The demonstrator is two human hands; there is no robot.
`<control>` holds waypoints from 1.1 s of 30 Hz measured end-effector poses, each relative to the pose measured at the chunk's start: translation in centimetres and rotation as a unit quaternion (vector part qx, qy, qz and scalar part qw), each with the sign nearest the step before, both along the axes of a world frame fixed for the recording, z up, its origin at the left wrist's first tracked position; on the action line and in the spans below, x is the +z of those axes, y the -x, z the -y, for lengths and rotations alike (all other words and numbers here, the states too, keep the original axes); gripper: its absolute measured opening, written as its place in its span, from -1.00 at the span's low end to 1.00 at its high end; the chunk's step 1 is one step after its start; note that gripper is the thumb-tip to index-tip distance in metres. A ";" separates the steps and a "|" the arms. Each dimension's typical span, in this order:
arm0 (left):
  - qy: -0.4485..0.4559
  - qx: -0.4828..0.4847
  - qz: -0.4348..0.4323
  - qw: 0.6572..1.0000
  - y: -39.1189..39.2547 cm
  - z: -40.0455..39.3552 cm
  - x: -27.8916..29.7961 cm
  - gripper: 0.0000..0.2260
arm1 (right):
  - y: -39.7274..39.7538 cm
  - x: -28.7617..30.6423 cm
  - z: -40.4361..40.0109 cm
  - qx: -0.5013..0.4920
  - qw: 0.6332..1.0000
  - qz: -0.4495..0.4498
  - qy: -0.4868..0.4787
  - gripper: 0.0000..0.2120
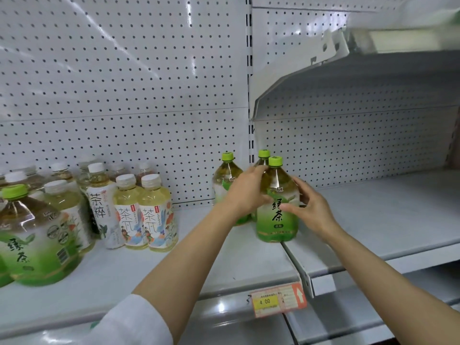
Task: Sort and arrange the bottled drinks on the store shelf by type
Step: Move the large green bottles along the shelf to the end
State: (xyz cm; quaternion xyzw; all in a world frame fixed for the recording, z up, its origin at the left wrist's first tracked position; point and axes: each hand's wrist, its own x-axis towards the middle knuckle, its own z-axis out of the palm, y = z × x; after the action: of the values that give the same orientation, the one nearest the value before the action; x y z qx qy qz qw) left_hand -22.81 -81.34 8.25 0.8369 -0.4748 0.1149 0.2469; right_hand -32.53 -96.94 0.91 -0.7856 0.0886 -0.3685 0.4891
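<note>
Near edge: a price tag [278, 301] on the shelf [224, 265] lip. At the shelf joint, a green tea bottle [277, 207] stands upright, the left hand [245, 192] wrapped round its left side, the right hand [308, 207] pressed to its right side, fingers spread. Two matching bottles [227, 180] stand just behind. Far left: white-capped tea bottles [139, 210]. Behind: pegboard [119, 78].

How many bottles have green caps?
4: one big bottle at far left, one behind the left hand, two between both hands. More may be hidden.
</note>
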 end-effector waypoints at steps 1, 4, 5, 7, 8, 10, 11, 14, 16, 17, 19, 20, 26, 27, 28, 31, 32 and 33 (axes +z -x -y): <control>0.004 0.002 0.003 1.000 0.2 0.2 -0.2 -0.20 | 0.0 0.0 0.1 -0.007 1.000 0.007 0.002 -0.26; 0.015 0.004 0.019 1.000 0.6 0.5 -0.4 -0.22 | -0.1 -0.2 0.3 -0.035 0.999 0.005 0.031 -0.27; 0.013 0.006 0.028 1.000 0.7 0.4 -0.4 -0.23 | 0.0 -0.2 0.3 -0.043 0.998 -0.004 0.051 -0.28; -0.007 0.012 0.070 0.997 0.9 0.2 -0.8 -0.26 | 0.2 -0.2 -0.1 -0.073 0.991 -0.025 0.112 -0.31; -0.021 0.019 0.100 0.995 1.0 -0.1 -1.1 -0.29 | 0.3 -0.3 -0.3 -0.104 0.982 -0.032 0.154 -0.31; -0.045 0.035 0.160 0.985 1.0 -1.1 -1.9 -0.32 | 0.7 -0.5 -1.0 -0.178 0.954 -0.042 0.236 -0.28; -0.054 0.042 0.186 0.980 1.0 -1.8 -2.3 -0.33 | 1.0 -0.7 -1.5 -0.204 0.940 -0.036 0.273 -0.27; -0.069 0.067 0.244 0.965 0.8 -4.9 -3.7 -0.39 | 1.7 -1.5 -3.3 -0.223 0.907 0.000 0.357 -0.31; -0.059 0.086 0.263 0.959 0.9 -7.4 -4.6 -0.45 | 2.2 -1.9 -4.7 -0.218 0.896 0.017 0.386 -0.34; -0.051 0.098 0.266 0.957 1.1 -8.7 -5.1 -0.48 | 2.2 -2.0 -5.5 -0.211 0.897 0.021 0.389 -0.35; -0.041 0.129 0.261 0.956 1.4 -11.5 -5.9 -0.52 | 2.1 -2.4 -7.3 -0.190 0.902 0.030 0.386 -0.38; -0.041 0.144 0.254 0.955 1.6 -13.0 -6.4 -0.53 | 2.0 -2.7 -8.4 -0.180 0.904 0.036 0.385 -0.40; 0.009 0.230 0.218 0.948 0.3 -23.0 -8.1 -0.56 | -0.3 -4.1 -15.9 -0.109 0.907 0.078 0.398 -0.51; 0.017 0.246 0.217 0.944 -0.2 -24.8 -8.2 -0.56 | -0.8 -4.2 -17.4 -0.100 0.909 0.081 0.398 -0.51; 0.024 0.261 0.214 0.941 -0.7 -26.6 -8.2 -0.58 | -1.5 -4.3 -19.0 -0.092 0.909 0.083 0.398 -0.51; 0.047 0.304 0.197 0.931 -2.4 -32.2 -8.4 -0.63 | -3.6 -4.6 -23.8 -0.068 0.909 0.104 0.398 -0.55; 0.056 0.318 0.188 0.928 -3.0 -34.2 -8.4 -0.64 | -4.4 -4.6 -25.6 -0.057 0.911 0.110 0.393 -0.54; 0.069 0.331 0.176 0.924 -3.6 -36.1 -8.5 -0.65 | -5.2 -4.7 -27.4 -0.047 0.915 0.111 0.386 -0.52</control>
State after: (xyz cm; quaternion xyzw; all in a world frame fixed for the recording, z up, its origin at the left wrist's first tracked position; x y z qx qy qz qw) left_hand -19.19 -45.24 -0.29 0.8935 -0.1972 0.3684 0.1644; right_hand -27.35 -69.55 -3.82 -0.8623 -0.0789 -0.4812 0.1369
